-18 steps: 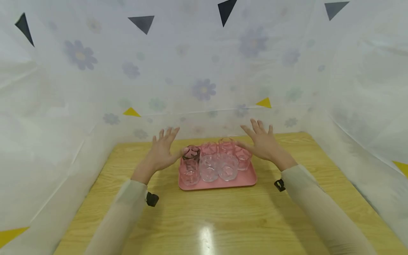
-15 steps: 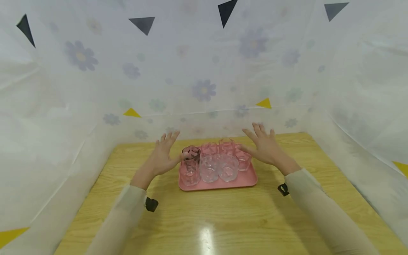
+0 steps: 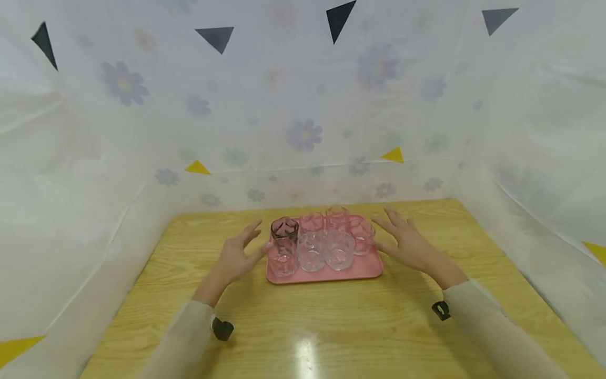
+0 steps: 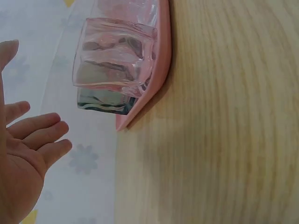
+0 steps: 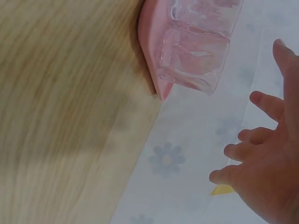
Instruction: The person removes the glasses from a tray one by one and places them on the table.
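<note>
A pink tray [image 3: 364,271] lies on the table with several drinking glasses crowded on it. Most are clear, such as the front left glass [image 3: 283,263] and the front right glass [image 3: 339,255]; a dark-tinted glass [image 3: 284,227] stands at the back left. My left hand [image 3: 236,258] hovers beside the tray's left side, fingers loosely bent and holding nothing. On the other side, my right hand [image 3: 406,243] is spread near the clear glass [image 3: 362,238] at the right end, also holding nothing. Both wrist views show the palms apart from the glasses.
The tray sits near the back of a wood-grain table [image 3: 303,310]. White sheeting with printed flowers [image 3: 304,135] hangs behind and at both sides, bearing black and yellow triangles [image 3: 392,155].
Both hands have drawn lower and back toward me, the right one also shifting outward to the right. The left fingers have bent more. Tray and glasses keep their places.
</note>
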Motion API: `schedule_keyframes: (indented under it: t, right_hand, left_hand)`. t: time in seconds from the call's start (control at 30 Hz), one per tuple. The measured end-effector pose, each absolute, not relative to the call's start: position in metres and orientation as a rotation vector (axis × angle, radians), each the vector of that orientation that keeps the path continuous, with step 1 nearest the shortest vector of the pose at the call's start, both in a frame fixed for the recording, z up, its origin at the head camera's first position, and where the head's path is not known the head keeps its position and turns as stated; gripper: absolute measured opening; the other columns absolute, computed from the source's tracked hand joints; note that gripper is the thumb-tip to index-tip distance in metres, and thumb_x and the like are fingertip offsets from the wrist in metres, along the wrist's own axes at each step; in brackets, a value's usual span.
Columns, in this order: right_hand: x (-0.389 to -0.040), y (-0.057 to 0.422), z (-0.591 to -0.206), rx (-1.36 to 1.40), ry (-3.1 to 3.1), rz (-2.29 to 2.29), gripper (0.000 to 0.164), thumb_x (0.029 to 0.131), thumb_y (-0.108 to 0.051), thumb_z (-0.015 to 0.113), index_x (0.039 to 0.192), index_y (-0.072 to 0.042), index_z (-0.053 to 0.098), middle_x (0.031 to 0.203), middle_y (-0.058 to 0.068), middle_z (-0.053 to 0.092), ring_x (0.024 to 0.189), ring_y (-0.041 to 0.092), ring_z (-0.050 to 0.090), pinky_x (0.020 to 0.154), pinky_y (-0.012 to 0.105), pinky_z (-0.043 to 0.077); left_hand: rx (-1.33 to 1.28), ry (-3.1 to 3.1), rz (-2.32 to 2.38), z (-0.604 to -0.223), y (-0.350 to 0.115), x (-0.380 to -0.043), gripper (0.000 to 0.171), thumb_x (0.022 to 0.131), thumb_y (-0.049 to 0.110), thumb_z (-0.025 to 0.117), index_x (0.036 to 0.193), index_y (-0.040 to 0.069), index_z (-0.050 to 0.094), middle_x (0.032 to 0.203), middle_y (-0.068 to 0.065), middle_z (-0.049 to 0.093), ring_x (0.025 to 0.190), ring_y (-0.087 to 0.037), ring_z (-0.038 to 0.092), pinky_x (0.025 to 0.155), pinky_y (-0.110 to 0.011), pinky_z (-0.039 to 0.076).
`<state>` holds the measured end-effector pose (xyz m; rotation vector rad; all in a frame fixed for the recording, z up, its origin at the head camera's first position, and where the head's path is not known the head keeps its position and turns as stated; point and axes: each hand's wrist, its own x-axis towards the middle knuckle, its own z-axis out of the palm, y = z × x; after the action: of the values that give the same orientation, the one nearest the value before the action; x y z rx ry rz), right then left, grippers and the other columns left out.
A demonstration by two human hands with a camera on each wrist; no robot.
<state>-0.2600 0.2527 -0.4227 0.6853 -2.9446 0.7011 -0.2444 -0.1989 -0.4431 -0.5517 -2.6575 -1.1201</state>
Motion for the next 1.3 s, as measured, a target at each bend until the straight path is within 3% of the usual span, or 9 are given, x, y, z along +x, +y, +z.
schedule_keyframes:
  t: [0.03,0.1,0.23,0.5,0.77,1.0,1.3]
  right_hand:
    - [-0.258,0.254,-0.426,0.681,-2.942,0.707,0.068,0.106,-0.043,0.063,0.161,-0.010,0.043,0.174,0.029,0.013,0.161,0.052,0.008,0.124,0.077,0.002]
    - [-0.254,0.258,-0.431,0.669,-2.941,0.724,0.068,0.105,-0.046,0.063,0.161,-0.011,0.044,0.174,0.028,0.015,0.161,0.051,0.009,0.124,0.078,0.003]
    - [-0.246,0.264,-0.439,0.638,-2.950,0.780,0.070,0.104,-0.051,0.063,0.159,-0.012,0.047,0.173,0.028,0.017,0.159,0.054,0.015,0.123,0.078,0.008]
    - [-0.239,0.273,-0.459,0.640,-2.952,0.784,0.067,0.104,-0.046,0.065,0.157,-0.007,0.050,0.168,0.034,0.025,0.149,0.060,0.033,0.120,0.080,0.016]
    - [-0.243,0.275,-0.481,0.717,-2.991,0.742,0.062,0.105,-0.040,0.064,0.156,-0.008,0.051,0.166,0.035,0.029,0.151,0.059,0.029,0.115,0.086,0.016]
    - [-0.244,0.274,-0.492,0.759,-3.048,0.690,0.068,0.103,-0.049,0.063,0.156,-0.008,0.051,0.166,0.035,0.029,0.154,0.058,0.026,0.114,0.087,0.017]
    - [-0.246,0.269,-0.494,0.736,-3.120,0.680,0.073,0.103,-0.057,0.059,0.161,-0.014,0.046,0.169,0.033,0.025,0.156,0.056,0.021,0.115,0.087,0.014]
  left_hand:
    - [-0.543,-2.631,-1.158,-0.447,-0.199,-0.245,0.071,0.100,0.043,0.071,0.161,0.018,0.045,0.143,-0.025,0.064,0.095,-0.034,0.079,0.106,-0.059,0.054]
    - [-0.528,-2.574,-1.219,-0.455,-0.198,-0.244,0.066,0.099,0.037,0.075,0.156,0.013,0.051,0.135,-0.026,0.069,0.124,-0.041,0.069,0.105,-0.057,0.056]
    - [-0.474,-2.536,-1.313,-0.467,-0.196,-0.243,0.058,0.098,0.029,0.077,0.150,0.011,0.058,0.124,-0.024,0.075,0.116,-0.039,0.073,0.102,-0.053,0.059]
    - [-0.474,-2.581,-1.583,-0.478,-0.195,-0.241,0.063,0.100,0.019,0.074,0.156,0.005,0.048,0.138,-0.028,0.065,0.129,-0.043,0.064,0.110,-0.057,0.053]
    - [-0.471,-2.621,-1.665,-0.485,-0.188,-0.242,0.075,0.095,0.018,0.080,0.159,0.005,0.044,0.143,-0.026,0.063,0.131,-0.043,0.063,0.110,-0.057,0.052]
    - [-0.449,-2.670,-1.677,-0.488,-0.181,-0.241,0.085,0.090,0.022,0.085,0.161,0.006,0.041,0.143,-0.026,0.063,0.126,-0.042,0.065,0.107,-0.055,0.055]
    - [-0.404,-2.691,-1.688,-0.490,-0.176,-0.242,0.088,0.089,0.026,0.087,0.162,0.010,0.041,0.159,-0.022,0.050,0.147,-0.042,0.049,0.122,-0.055,0.040]
